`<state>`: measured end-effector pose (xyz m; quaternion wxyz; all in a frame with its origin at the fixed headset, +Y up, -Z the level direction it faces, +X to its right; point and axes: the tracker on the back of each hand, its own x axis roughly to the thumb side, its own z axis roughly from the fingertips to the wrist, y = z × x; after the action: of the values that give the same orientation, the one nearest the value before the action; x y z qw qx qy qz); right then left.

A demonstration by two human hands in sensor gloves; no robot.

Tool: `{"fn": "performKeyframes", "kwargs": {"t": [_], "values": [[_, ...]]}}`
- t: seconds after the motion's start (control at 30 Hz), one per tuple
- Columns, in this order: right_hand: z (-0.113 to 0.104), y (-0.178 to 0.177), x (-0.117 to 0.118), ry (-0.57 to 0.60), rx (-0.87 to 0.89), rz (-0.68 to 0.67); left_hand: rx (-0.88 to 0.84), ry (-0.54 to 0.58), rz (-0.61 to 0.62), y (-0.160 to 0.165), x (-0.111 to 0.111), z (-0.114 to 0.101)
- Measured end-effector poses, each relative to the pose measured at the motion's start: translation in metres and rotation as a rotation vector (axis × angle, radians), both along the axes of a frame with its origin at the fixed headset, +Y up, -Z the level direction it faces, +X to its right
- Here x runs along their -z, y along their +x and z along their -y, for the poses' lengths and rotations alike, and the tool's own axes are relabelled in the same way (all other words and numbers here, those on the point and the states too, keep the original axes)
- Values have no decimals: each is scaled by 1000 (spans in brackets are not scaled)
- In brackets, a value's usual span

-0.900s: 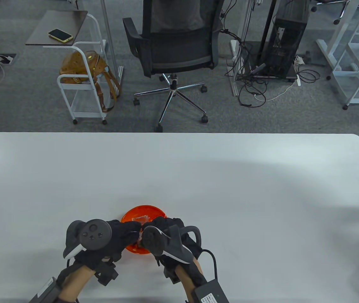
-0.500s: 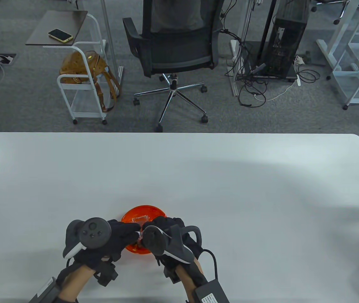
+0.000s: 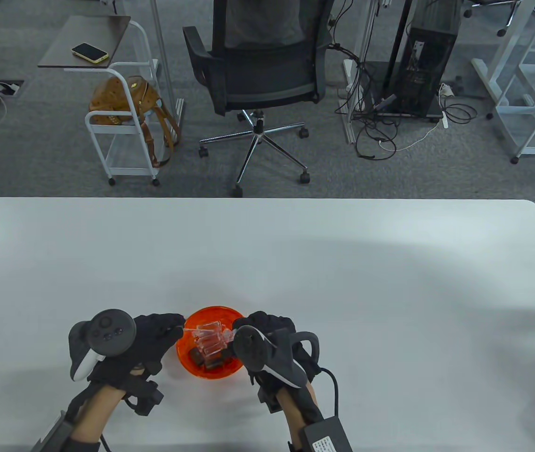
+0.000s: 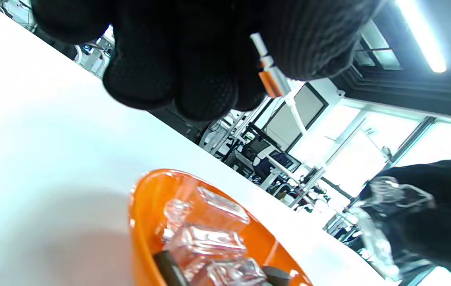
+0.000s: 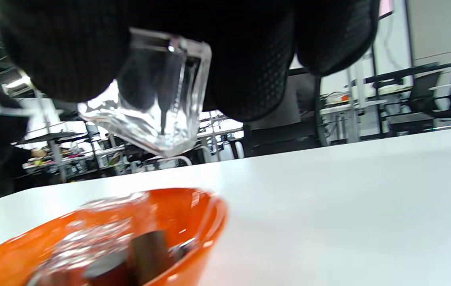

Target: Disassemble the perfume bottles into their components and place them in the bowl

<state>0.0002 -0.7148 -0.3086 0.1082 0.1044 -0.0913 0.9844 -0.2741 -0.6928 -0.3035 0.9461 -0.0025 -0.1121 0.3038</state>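
An orange bowl [image 3: 212, 376] sits near the table's front edge between my hands. It holds clear glass bottles [image 3: 207, 337] and dark caps [image 3: 197, 356]. My left hand [image 3: 173, 327], left of the bowl, pinches a spray pump [image 4: 271, 77] with an orange collar and a thin white tube that points toward the bowl. At the bowl's right rim my right hand [image 3: 244, 329] grips a clear, empty glass bottle [image 5: 157, 91], tilted and held above the bowl [image 5: 209, 214]. In the left wrist view the bowl [image 4: 140, 222] lies below my fingers.
The white table [image 3: 295, 263] stretches wide around the bowl. Beyond its far edge stand a black office chair [image 3: 258, 70], a white cart with a brown bag [image 3: 124, 101] and a computer tower [image 3: 425, 56] with cables.
The hands were pressed together over the bowl; now they have drawn apart, the left to the left with the pump, the right to the right with the bottle. The bowl's contents show.
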Motion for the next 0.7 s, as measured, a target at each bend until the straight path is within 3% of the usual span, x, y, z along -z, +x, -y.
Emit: {"fn": "performKeyframes", "kwargs": {"t": [0.13, 0.17, 0.33, 0.6, 0.7], "values": [[-3, 25, 5, 2, 48, 67, 106, -39, 47, 23, 6, -8], [-12, 32, 2, 1, 62, 78, 156, -42, 67, 33, 10, -11], [-12, 38, 3, -22, 55, 85, 328, -87, 132, 78, 34, -19], [-5, 37, 7, -66, 0, 89, 598, -237, 122, 125, 70, 0], [-4, 39, 8, -79, -1, 97, 600, -212, 113, 126, 74, 6]]}}
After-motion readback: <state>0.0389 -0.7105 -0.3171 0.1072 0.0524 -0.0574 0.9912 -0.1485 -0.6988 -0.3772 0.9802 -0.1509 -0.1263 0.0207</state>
